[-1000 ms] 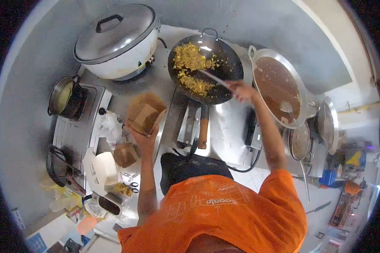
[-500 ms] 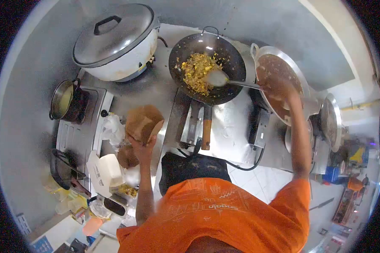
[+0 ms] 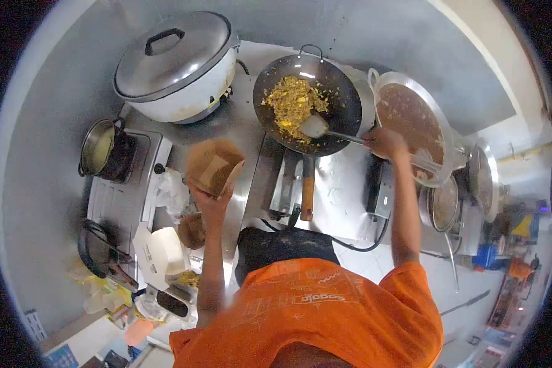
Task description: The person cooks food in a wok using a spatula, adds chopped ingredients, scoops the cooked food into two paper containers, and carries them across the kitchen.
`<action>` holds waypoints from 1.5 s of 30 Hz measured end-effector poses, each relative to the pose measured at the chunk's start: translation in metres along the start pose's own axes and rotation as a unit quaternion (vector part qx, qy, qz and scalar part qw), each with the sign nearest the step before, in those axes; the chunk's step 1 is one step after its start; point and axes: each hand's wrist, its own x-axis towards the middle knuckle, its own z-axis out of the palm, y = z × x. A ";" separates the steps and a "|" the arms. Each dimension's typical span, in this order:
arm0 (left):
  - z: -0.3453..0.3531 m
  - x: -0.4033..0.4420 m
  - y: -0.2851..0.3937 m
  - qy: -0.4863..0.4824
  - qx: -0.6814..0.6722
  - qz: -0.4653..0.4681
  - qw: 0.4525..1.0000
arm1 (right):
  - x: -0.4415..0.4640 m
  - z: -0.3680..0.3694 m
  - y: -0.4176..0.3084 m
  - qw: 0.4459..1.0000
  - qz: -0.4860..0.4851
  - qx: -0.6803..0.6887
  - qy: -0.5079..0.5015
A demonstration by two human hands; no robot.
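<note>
My left hand (image 3: 212,199) is wrapped round the lower part of a brown paper box (image 3: 216,165), held over the steel counter left of the wok. My right hand (image 3: 386,145) grips the handle of a metal ladle (image 3: 314,126), whose head rests in the food. The fried rice with yellow egg bits (image 3: 294,104) lies heaped in the middle and left of the black wok (image 3: 345,92). The wok's wooden handle (image 3: 308,199) points toward my body.
A large lidded rice cooker (image 3: 178,67) stands at the back left. Right of the wok is a wide pot of brown liquid (image 3: 411,116). At left are a small pot (image 3: 97,147), a white open box (image 3: 167,250) and a second brown box (image 3: 192,230).
My right hand has come back left from over the brown pot, with the ladle head lower in the wok. The rice has been gathered from two heaps into one.
</note>
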 end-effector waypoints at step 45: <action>0.198 0.111 0.004 -0.062 -0.065 0.072 0.993 | -0.054 -0.013 0.041 0.945 0.109 0.126 0.282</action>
